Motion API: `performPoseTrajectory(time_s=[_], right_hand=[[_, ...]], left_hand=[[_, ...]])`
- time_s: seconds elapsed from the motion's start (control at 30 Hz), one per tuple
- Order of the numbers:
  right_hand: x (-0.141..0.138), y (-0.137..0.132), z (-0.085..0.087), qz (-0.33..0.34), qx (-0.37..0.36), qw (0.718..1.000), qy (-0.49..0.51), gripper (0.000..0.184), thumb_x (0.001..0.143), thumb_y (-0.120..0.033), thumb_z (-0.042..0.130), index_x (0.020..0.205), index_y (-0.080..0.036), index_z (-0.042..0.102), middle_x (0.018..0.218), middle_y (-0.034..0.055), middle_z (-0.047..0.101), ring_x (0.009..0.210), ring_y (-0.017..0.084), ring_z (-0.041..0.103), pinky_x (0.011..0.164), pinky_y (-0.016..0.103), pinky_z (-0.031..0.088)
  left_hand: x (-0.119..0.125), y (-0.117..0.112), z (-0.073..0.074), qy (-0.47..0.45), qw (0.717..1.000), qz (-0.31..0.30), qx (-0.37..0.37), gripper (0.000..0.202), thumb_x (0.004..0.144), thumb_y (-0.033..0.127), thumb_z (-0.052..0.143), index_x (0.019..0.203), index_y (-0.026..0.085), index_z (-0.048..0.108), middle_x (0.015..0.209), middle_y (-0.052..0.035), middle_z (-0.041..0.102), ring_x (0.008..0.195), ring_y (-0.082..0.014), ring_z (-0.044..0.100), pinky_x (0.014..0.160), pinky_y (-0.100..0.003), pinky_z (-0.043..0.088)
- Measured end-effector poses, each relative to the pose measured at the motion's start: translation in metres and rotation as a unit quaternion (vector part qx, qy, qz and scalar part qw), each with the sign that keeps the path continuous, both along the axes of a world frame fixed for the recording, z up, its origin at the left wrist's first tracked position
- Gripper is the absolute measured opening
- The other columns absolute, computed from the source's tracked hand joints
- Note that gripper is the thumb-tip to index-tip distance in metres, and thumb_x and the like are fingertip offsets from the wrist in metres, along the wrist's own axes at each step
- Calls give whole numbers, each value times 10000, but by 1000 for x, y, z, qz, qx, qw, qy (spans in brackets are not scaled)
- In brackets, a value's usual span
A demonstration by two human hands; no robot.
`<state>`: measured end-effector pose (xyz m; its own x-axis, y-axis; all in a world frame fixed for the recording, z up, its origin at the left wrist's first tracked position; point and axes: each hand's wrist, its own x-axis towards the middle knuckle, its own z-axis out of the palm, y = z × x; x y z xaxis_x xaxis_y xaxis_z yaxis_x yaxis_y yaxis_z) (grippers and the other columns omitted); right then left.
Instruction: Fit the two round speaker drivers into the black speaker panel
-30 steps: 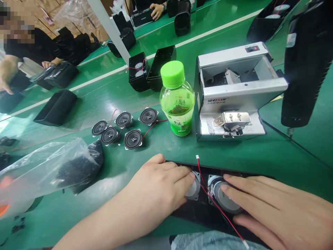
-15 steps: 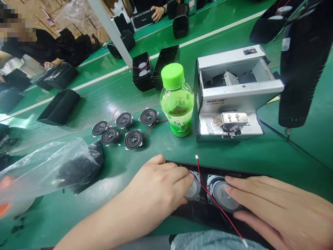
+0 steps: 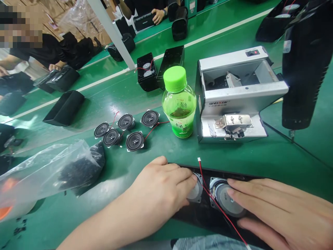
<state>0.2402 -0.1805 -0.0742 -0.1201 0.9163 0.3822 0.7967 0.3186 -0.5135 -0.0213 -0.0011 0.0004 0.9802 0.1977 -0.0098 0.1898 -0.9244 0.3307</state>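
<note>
From where I stand, the person's two bare hands are at the near edge of a green-topped workbench (image 3: 262, 156), working on a long black speaker housing (image 3: 197, 215) that lies right in front of them. Two round speaker drivers with silver magnet backs sit side by side in it. The left hand (image 3: 161, 191) rests its fingertips on the left driver (image 3: 194, 192), and the right hand (image 3: 282, 210) lies flat with its fingers across the right driver (image 3: 229, 200). Neither grip is closed: both hands stay open, bearing on the metal rather than wrapping around it. A thin red-and-black wire (image 3: 208, 185) with a small white connector (image 3: 199, 159) runs across the drivers.

So far, two drivers are in this housing, though the hands hide how they are fixed. Five more black drivers (image 3: 126, 121) with red leads lie loose in a cluster farther up the bench, left of a green-capped plastic tea bottle (image 3: 179, 104). Right of the bottle stands an open silver metal machine marked WEIXIN (image 3: 241, 92). At the near left, a clear plastic bag (image 3: 44, 173) holds a mass of small black parts (image 3: 83, 170). Beyond the cluster sits another open black housing (image 3: 147, 72) with two drivers showing inside, and a co-worker's hand (image 3: 158, 15) works at the far bench.
</note>
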Motion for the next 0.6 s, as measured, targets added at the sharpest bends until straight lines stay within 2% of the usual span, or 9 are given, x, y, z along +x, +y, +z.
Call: performPoseTrajectory(time_s=[0.27,0.47,0.6], right_hand=[[5,4,-1,-28,-5,1000,-12,731,1010,-601,859,1643,-343,598,1431,49,559,1371,385,559,1018,498,687],[3,-6,-4,-51,-13,999,-13,800,961,-605,888,1662,-380,575,1465,41,533,1382,408,546,993,513,695],[6,-11,4,-59,-17,998,-16,825,957,-594,893,1685,-410,549,1480,32,523,1357,412,562,973,516,698]], left_hand=[[-3,0,-3,6,1000,8,-11,344,1016,355,835,1290,188,712,1306,-2,810,1021,-211,764,785,-418,377],[-1,1,-4,0,1000,9,-8,308,1067,407,770,1276,186,720,1280,-19,820,1013,-208,768,782,-411,381],[0,-2,-4,-9,1000,11,-10,313,1056,392,785,1271,174,721,1277,-24,826,1005,-222,779,781,-418,387]])
